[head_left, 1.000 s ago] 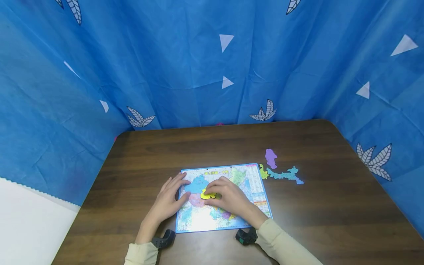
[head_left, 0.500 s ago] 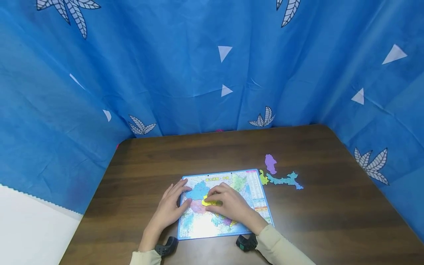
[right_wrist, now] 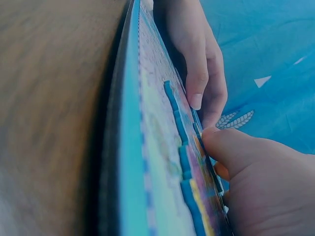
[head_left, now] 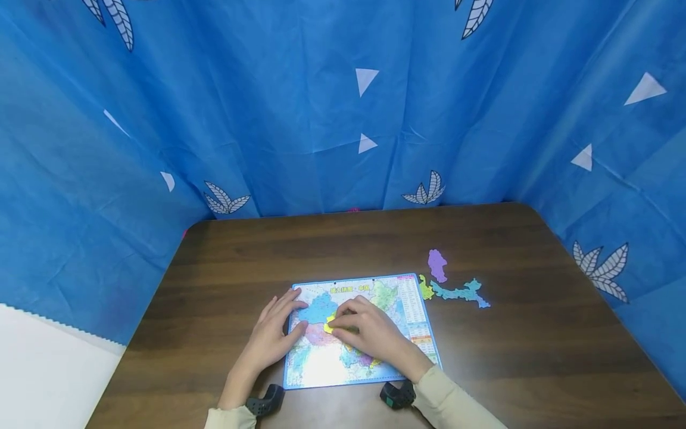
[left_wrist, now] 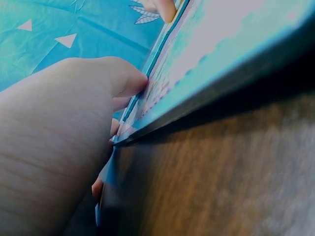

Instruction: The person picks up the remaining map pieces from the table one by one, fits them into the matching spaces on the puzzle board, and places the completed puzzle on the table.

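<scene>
A map puzzle board (head_left: 305, 381) with a blue border lies on the table. My left hand (head_left: 272, 329) rests over its left edge, fingers extended, next to a blue map piece (head_left: 317, 310) and a pink one (head_left: 317, 335). Near the board's middle, my right hand (head_left: 372, 329) pinches a yellow map piece (head_left: 329, 327) between thumb and fingers, low against the board; most of that piece is hidden. In the left wrist view, the left thumb (left_wrist: 130, 81) touches the board's edge. Several raised pieces show beside my right hand (right_wrist: 270, 182) in the right wrist view.
Loose pieces lie at the board's upper right: a purple one (head_left: 437, 266), a yellow-green one (head_left: 426, 288) touching or close to the board edge, and a long teal one (head_left: 454, 292). A blue curtain (head_left: 311, 119) hangs behind the wooden table (head_left: 536, 333).
My right fingers have closed in further over the yellow piece, so less of it shows. The left hand stays at the board's left edge. The head view has shifted slightly.
</scene>
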Available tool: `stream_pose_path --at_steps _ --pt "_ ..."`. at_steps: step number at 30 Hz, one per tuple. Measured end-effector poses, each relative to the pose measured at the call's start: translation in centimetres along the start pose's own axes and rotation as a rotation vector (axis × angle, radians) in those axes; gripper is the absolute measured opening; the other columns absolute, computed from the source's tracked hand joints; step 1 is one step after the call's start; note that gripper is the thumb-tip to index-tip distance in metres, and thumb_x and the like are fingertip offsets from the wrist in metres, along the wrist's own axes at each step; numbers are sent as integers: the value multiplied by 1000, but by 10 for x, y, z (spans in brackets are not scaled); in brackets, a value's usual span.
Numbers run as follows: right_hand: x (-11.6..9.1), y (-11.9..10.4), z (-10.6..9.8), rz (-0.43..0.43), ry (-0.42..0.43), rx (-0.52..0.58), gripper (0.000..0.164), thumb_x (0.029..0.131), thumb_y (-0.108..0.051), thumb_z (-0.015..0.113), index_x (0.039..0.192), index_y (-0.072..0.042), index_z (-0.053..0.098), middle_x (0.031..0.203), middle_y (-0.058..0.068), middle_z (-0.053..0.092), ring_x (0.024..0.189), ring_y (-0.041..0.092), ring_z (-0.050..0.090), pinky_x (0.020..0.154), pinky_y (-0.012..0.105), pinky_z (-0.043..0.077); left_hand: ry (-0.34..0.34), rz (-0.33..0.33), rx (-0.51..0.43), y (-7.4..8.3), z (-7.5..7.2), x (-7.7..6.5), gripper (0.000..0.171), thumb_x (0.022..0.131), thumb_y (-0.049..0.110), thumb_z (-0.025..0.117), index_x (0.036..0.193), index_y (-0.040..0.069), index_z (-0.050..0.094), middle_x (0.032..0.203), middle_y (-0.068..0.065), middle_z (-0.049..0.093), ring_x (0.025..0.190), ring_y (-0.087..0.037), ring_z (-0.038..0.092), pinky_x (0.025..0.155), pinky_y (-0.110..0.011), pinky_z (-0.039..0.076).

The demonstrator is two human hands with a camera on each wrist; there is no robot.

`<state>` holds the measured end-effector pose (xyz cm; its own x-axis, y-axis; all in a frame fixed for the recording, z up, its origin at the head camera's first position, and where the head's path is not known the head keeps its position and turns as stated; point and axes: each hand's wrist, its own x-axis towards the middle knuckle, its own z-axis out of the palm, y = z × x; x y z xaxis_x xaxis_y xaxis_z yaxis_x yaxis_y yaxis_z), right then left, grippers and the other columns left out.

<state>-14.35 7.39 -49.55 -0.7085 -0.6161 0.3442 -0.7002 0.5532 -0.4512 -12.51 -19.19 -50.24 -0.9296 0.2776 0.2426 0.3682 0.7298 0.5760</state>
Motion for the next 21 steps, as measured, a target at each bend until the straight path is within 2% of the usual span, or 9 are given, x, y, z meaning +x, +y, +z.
stream_pose_path --at_steps 6,15,21 --pt "1 0 -2 0 10 -2 15 96 -31 76 109 -26 82 112 -11 70 107 7 57 87 22 54 -26 -33 10 1 -1 2 36 94 26 74 128 15 67 160 -8 48 153 -32 35 125 -59 19" --pt "0 -2 -1 -3 28 -4 12 97 -26 75 106 -26 82 111 -12 70 104 7 57 86 22 55 -4 -7 21 2 0 0 36 93 25 75 127 15 67 158 -11 49 151 -36 38 123 -63 21" --pt "0 -1 -1 -5 34 1 12 97 -25 75 106 -26 82 111 -12 70 104 7 57 85 22 55 -18 -24 16 2 -1 0 36 94 25 75 128 16 67 159 -10 48 152 -34 37 124 -62 20"
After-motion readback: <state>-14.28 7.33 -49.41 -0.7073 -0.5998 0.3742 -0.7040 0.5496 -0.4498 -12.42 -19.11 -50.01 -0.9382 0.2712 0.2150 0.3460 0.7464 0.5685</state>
